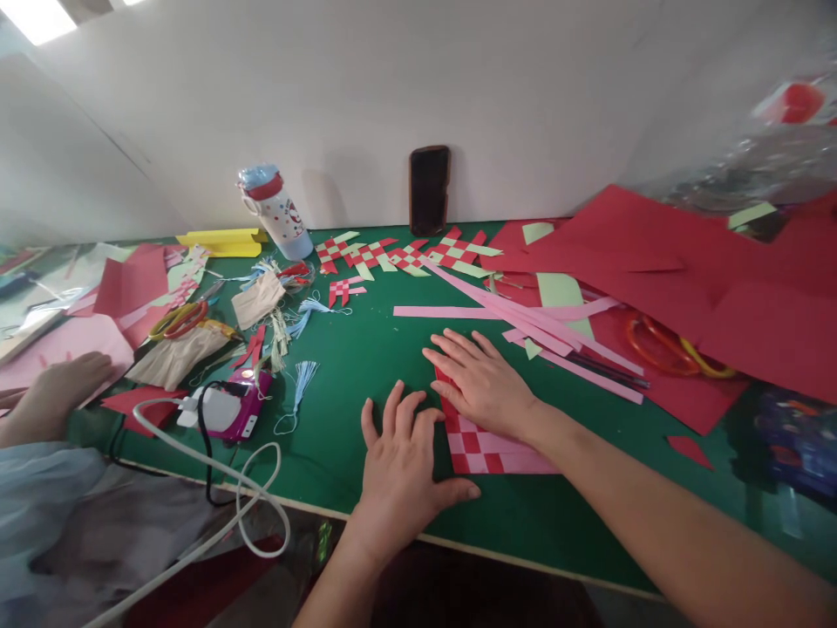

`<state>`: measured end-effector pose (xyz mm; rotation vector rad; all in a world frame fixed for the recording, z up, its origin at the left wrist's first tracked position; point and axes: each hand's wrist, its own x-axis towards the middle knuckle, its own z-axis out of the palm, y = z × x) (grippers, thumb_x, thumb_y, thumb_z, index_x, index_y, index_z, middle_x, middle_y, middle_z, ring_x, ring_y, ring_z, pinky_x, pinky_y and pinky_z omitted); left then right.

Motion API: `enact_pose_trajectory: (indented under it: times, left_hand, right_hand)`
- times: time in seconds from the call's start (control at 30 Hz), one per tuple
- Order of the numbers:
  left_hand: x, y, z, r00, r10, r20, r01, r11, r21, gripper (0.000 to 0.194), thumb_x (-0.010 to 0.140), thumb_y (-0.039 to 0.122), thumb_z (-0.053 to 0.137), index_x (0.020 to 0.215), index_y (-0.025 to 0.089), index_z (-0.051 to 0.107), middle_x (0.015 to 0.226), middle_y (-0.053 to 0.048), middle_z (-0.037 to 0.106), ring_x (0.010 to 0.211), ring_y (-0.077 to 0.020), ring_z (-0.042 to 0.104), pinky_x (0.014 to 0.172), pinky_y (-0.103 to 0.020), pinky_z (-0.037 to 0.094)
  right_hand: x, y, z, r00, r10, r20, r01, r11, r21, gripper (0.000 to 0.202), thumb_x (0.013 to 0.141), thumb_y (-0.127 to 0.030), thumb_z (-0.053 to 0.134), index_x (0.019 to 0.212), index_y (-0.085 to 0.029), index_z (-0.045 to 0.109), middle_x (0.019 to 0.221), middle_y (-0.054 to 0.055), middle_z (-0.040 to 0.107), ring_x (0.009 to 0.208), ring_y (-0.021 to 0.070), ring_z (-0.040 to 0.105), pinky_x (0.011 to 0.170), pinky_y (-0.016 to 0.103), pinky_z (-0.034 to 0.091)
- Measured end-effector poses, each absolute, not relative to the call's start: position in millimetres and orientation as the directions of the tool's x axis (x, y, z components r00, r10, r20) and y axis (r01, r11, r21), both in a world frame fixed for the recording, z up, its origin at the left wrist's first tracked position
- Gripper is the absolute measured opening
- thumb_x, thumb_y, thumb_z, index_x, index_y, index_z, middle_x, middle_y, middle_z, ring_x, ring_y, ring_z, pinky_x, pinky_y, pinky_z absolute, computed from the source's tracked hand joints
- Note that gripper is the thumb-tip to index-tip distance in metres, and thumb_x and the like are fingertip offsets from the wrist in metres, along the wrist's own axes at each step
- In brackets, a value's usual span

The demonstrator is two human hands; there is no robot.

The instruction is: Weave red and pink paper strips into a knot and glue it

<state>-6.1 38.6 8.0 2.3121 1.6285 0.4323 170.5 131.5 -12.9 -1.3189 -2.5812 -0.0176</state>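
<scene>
Checkered paper weave [467, 447], red and pink, lies flat on the green tabletop [366, 349] near its front edge, partly covered by my right hand [487, 384]. From my end I see that hand palm down and laid out flat, its fingers a little apart and pointing away to the left. My left hand [406, 458] is spread wide just left of the weave, fingers bent, thumb reaching along below the near edge; I cannot tell whether its index fingertip touches the paper.

Just beyond my right hand, loose pink strips [529, 318] cross one another in a fan. Farther right I have overlapping red sheets [621, 235], with orange-and-yellow scissors [663, 344] among them. Behind the strips, a row of red and pale-green woven pieces [409, 253] runs along the back, below a dark phone [429, 192] propped against the wall [555, 87]. A white bottle [284, 222] with a blue and red top stands left of it.

Out to my left, a blue tassel [304, 384] lies near a purple device [245, 406] with a white plug beside it. At far left, a co-worker's hand [71, 384] rests on pink paper [108, 340].
</scene>
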Motion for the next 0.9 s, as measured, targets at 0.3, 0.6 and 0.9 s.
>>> enact_pose_trajectory:
  times: [0.3, 0.6, 0.9]
  left_hand:
    - [-6.5, 39.2, 7.6, 0.333, 0.94, 0.074, 0.862, -0.335, 0.38, 0.074, 0.066, 0.065, 0.075, 0.122, 0.022, 0.053, 0.14, -0.014, 0.05, 0.141, -0.0389, 0.03, 0.111, -0.071, 0.011]
    - [-6.9, 38.9, 6.8, 0.347, 0.936, 0.051, 0.869, -0.342, 0.359, 0.073, 0.068, 0.068, 0.072, 0.122, 0.022, 0.053, 0.142, -0.013, 0.049, 0.142, -0.0378, 0.029, 0.111, -0.072, 0.013]
    - [-7.6, 39.3, 7.5, 0.351, 0.935, 0.049, 0.864, -0.344, 0.367, 0.072, 0.068, 0.067, 0.073, 0.121, 0.023, 0.052, 0.141, -0.013, 0.049, 0.142, -0.0381, 0.029, 0.11, -0.073, 0.013]
  right_hand:
    - [170.5, 131.7, -12.0, -0.564, 0.795, 0.222, 0.798, 0.594, -0.103, 0.05, 0.101, -0.043, 0.031, 0.141, -0.021, 0.049, 0.152, 0.009, 0.044, 0.143, 0.0268, 0.033, 0.115, 0.054, 0.026]
    - [169.5, 130.6, -9.7, -0.567, 0.797, 0.209, 0.802, 0.592, -0.079, 0.049, 0.101, -0.042, 0.031, 0.141, -0.021, 0.05, 0.152, 0.008, 0.044, 0.143, 0.0267, 0.034, 0.115, 0.053, 0.026]
    - [170.1, 130.6, -10.2, -0.565, 0.801, 0.198, 0.801, 0.59, -0.102, 0.049, 0.101, -0.042, 0.032, 0.141, -0.021, 0.049, 0.153, 0.009, 0.043, 0.143, 0.0268, 0.032, 0.116, 0.053, 0.024]
